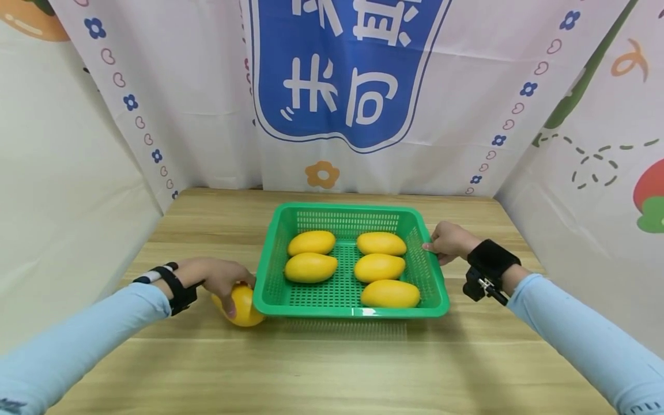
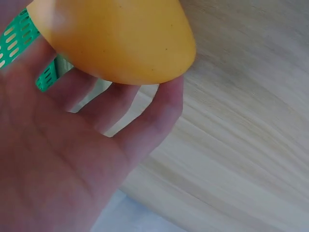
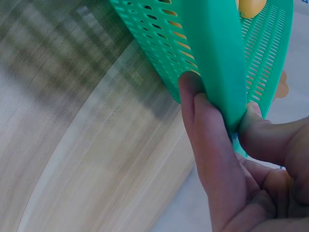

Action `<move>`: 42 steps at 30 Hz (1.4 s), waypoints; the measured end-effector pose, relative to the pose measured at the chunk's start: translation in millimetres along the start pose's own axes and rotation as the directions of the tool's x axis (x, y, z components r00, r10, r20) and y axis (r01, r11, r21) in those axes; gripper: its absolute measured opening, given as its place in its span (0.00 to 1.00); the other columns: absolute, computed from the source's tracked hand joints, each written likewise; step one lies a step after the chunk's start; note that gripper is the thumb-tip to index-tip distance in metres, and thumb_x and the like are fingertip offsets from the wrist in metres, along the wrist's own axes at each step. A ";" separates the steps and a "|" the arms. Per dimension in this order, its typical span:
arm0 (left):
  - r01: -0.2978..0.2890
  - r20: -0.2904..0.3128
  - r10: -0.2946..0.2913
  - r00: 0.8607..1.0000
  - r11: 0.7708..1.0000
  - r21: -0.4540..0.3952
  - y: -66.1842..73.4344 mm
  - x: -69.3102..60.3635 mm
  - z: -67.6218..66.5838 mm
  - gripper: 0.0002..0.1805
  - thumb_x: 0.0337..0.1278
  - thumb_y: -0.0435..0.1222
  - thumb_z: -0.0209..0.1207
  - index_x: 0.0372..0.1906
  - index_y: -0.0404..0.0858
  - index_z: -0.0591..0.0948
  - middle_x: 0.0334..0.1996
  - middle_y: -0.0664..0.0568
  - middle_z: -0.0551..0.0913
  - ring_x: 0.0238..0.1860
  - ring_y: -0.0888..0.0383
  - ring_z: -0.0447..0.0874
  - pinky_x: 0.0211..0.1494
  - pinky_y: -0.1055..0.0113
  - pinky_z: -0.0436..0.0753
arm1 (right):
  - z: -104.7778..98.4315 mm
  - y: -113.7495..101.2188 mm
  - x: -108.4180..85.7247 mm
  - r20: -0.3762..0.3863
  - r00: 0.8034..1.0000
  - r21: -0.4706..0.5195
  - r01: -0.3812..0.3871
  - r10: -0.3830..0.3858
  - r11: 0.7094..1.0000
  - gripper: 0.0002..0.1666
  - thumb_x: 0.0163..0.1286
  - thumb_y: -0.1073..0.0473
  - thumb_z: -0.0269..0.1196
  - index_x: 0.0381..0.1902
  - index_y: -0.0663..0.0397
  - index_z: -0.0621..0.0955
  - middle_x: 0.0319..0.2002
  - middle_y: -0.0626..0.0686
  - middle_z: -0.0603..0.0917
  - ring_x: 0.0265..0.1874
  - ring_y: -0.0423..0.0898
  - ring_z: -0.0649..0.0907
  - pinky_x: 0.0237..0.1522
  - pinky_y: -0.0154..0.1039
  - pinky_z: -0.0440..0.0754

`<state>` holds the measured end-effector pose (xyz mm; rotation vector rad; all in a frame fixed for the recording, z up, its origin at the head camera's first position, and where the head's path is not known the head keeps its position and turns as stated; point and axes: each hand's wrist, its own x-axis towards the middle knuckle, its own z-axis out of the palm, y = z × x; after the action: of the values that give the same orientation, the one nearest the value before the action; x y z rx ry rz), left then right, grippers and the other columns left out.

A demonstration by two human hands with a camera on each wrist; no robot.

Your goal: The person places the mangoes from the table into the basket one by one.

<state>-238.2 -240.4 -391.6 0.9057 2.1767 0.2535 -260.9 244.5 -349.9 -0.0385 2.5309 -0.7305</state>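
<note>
A yellow mango [image 1: 246,306] is in my left hand [image 1: 226,279], just outside the left end of a green plastic basket [image 1: 353,312]. In the left wrist view the fingers curve around the underside of that mango [image 2: 125,43]; the thumb is not clear there. My right hand [image 1: 450,240] grips the basket's right rim. The right wrist view shows its thumb on the inner side of the rim [image 3: 215,63] and fingers along the outside. Inside the basket lie two mangoes [image 1: 310,268] on the left and three mangoes [image 1: 390,294] on the right.
The basket stands over a wood-grain table [image 1: 332,374]. Printed white cloth [image 1: 207,104] hangs behind the table, and further light cloth walls [image 1: 586,190] rise at both sides.
</note>
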 end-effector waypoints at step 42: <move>0.034 -0.307 -0.025 0.951 0.999 0.024 38.3 -40.9 -96.1 0.35 0.57 0.55 0.67 0.62 0.36 0.77 0.54 0.47 0.83 0.53 0.52 0.80 0.57 0.49 0.81 | -0.1 -1.7 0.5 -0.002 1.000 0.022 -0.018 0.018 1.000 0.16 0.76 0.62 0.57 0.38 0.73 0.83 0.22 0.52 0.83 0.20 0.39 0.83 0.32 0.38 0.89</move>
<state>-267.1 -230.8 -284.5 0.8973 2.4835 0.3705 -261.7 243.0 -349.2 -0.0073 2.5218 -0.7520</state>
